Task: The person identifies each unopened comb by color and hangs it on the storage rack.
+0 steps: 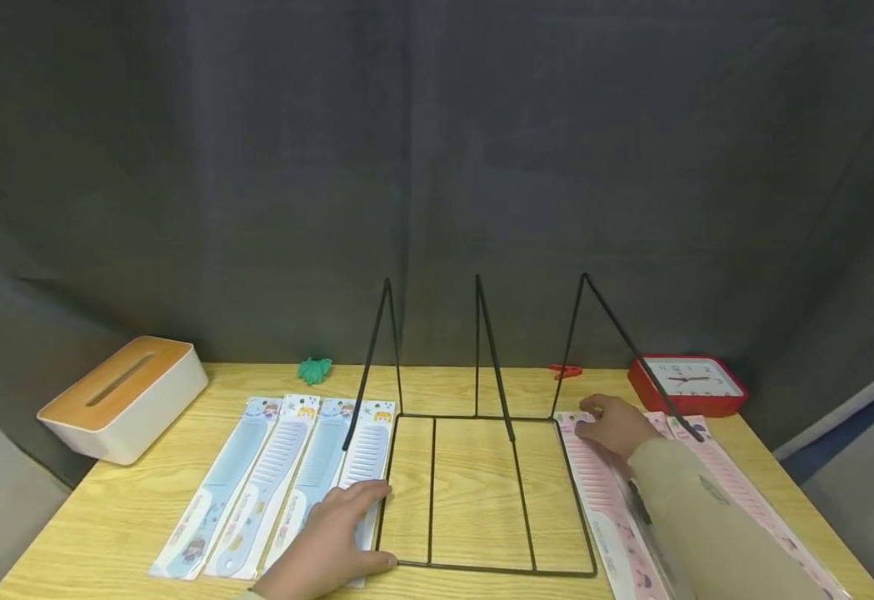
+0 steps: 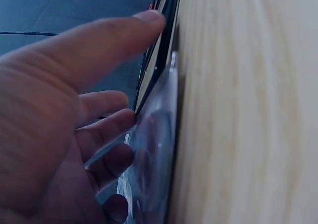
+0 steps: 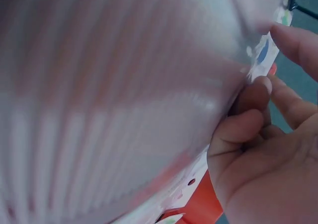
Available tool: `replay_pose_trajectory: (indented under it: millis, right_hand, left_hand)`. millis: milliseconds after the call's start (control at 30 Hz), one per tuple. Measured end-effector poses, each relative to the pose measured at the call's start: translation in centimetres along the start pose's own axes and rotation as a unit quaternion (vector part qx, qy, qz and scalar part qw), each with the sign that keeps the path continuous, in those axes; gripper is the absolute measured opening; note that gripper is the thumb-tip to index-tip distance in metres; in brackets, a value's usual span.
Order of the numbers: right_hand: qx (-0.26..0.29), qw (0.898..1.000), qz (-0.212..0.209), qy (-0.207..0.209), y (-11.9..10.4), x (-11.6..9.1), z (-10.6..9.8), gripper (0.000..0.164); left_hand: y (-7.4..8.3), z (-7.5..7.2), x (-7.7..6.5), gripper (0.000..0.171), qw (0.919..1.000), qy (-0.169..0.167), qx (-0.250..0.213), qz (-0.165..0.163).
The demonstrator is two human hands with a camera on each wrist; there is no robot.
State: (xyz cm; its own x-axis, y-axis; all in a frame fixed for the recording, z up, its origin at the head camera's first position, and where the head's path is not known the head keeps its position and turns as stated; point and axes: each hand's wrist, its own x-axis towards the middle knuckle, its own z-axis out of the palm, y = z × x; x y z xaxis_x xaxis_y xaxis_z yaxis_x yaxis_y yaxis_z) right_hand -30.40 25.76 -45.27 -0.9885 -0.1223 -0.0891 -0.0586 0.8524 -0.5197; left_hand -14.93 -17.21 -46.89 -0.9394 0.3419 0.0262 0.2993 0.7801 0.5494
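The right hand [image 3: 276, 167] grips the edge of a glossy, ribbed pink package [image 3: 114, 110] with curled fingers [image 3: 243, 127]; a red object [image 3: 204, 201] shows below, black wire [image 3: 293, 4] above.

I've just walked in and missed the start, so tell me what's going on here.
A person's left hand rests by the near left corner of a black wire rack, while the right hand grips the edge of a pink comb pack. Four bluish comb packs lie on the wooden table left of the rack, with more pink ones to its right.
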Motion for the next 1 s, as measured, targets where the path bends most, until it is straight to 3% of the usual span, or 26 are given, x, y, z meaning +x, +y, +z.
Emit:
replay_pose_trajectory:
  millis: [267,600,900,1000]
  right_hand:
    - [0.007,1.0,-0.009,0.021,1.5,0.6,0.0,0.017]
    - [0.057,0.996,0.056,0.036,1.9,0.7,0.0,0.021]
    - [0.018,0.998,0.017,0.058,1.3,0.1,-1.0,0.016]
    - [0.04,0.998,0.008,0.041,1.0,0.0,-1.6,0.017]
  left_hand:
    - [0.4,0.0,0.1,0.08,0.9994,-0.008,0.027,0.019]
    - [0.4,-0.1,0.1,0.081,0.9992,0.001,0.037,0.015]
    - [0.5,-0.1,0.1,0.081,0.9992,-0.005,0.037,0.009]
    - [0.6,0.1,0.1,0.081,0.999,-0.001,0.042,0.012]
